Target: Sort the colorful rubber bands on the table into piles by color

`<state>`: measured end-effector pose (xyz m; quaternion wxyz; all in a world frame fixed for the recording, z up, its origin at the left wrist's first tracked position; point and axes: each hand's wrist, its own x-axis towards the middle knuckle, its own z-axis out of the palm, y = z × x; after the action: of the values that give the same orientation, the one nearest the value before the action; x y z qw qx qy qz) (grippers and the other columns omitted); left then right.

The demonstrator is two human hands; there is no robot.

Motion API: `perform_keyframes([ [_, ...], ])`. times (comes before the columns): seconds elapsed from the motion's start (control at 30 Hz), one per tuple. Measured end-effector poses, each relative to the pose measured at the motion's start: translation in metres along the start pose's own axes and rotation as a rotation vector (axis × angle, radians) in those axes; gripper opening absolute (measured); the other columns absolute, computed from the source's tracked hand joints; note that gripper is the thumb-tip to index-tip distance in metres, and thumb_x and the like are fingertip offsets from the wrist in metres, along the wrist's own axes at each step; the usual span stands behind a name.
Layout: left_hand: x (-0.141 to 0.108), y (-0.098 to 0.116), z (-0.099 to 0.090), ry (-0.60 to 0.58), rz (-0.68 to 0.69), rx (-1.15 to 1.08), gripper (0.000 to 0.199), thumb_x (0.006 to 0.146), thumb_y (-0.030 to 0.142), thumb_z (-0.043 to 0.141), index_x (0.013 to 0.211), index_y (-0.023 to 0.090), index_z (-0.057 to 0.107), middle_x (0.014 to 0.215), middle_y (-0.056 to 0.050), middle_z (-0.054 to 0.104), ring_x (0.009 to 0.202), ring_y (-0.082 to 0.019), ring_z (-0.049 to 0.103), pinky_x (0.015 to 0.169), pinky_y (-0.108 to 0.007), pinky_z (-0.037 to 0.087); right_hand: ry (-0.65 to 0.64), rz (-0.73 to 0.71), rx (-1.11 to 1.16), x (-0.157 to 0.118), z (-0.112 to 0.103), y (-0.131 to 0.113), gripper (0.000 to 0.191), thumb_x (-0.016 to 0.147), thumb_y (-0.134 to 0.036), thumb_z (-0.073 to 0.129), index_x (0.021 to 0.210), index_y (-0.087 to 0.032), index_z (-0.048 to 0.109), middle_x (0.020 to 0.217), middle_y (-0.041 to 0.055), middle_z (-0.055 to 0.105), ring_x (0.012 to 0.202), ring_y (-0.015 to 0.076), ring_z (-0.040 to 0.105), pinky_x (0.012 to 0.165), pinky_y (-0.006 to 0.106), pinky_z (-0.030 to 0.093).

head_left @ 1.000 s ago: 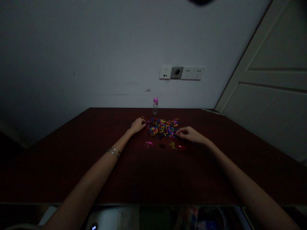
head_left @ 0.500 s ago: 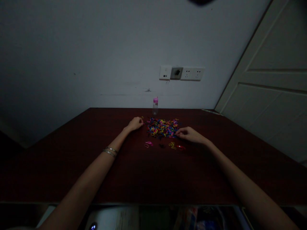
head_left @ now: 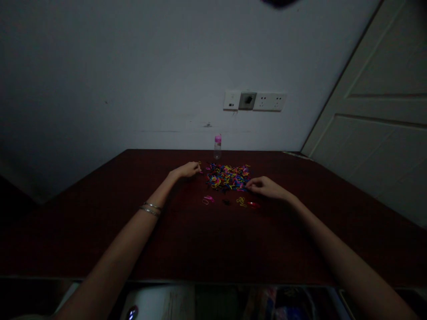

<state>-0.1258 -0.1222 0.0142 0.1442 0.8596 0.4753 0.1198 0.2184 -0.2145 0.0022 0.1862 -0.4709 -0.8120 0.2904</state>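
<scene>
A pile of small multicoloured rubber bands (head_left: 228,177) lies spread on the dark red table (head_left: 200,240). Just left of the pile, my left hand (head_left: 190,169) rests low with its fingers drawn together, a bit of pink at the fingertips. My right hand (head_left: 266,186) is at the pile's right edge, thumb and forefinger pinched; whatever is between them is too small to make out. Nearer to me lie separate little groups: pink bands (head_left: 208,198), dark bands (head_left: 226,202), yellow bands (head_left: 241,202) and red bands (head_left: 254,205).
Behind the pile stands a clear bottle with a pink top (head_left: 217,146), close to the wall. Sockets (head_left: 263,102) are set in the wall above. A white panelled door (head_left: 376,120) is on the right. Below the table's front edge, an open drawer (head_left: 213,304) holds assorted things.
My left hand has turned slightly, its fingertips pointing further down beside the pile. My right hand stays pinched at the pile's right edge. The view has shifted slightly.
</scene>
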Motion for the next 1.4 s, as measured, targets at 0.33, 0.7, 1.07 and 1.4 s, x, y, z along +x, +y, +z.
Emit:
perform_keyframes([
  [0.33,-0.008,0.000,-0.010,-0.223,-0.075,-0.146,0.018,0.072,0.023,0.048,0.078,0.010,0.060,0.066,-0.003,0.056,0.057,-0.010,0.045,0.054,-0.022,0.033,-0.021,0.021,0.009,0.000,0.001,0.000,0.030,0.075,-0.036,0.050,0.090,-0.013,0.064,0.065,0.0009,0.057,0.055,0.0107,0.046,0.053,0.024,0.035],
  [0.7,-0.028,0.054,-0.007,-0.748,-0.103,-0.528,0.010,0.062,0.025,0.067,0.061,0.016,0.063,0.045,0.000,0.046,0.043,-0.008,0.037,0.040,-0.021,0.025,-0.015,0.004,0.002,-0.003,-0.001,-0.008,0.028,0.075,-0.034,0.050,0.087,-0.013,0.065,0.060,0.0003,0.056,0.053,0.0111,0.046,0.051,0.024,0.034],
  [1.07,-0.027,0.049,-0.001,-0.641,-0.041,-0.610,0.020,0.061,0.033,0.068,0.071,0.015,0.067,0.046,0.000,0.047,0.043,-0.009,0.037,0.042,-0.022,0.026,0.058,-0.006,-0.054,-0.002,0.000,-0.004,0.028,0.074,-0.033,0.052,0.089,-0.013,0.066,0.065,0.0008,0.057,0.057,0.0113,0.047,0.054,0.024,0.036],
  [1.4,-0.022,0.007,0.013,-0.080,-0.251,-0.632,0.031,0.074,0.045,0.053,0.073,0.014,0.056,0.050,0.004,0.039,0.038,-0.004,0.029,0.037,-0.018,0.017,0.066,-0.125,-0.172,0.004,0.015,-0.005,0.025,0.076,-0.032,0.054,0.089,-0.015,0.066,0.073,0.0037,0.060,0.064,0.0136,0.053,0.060,0.025,0.040],
])
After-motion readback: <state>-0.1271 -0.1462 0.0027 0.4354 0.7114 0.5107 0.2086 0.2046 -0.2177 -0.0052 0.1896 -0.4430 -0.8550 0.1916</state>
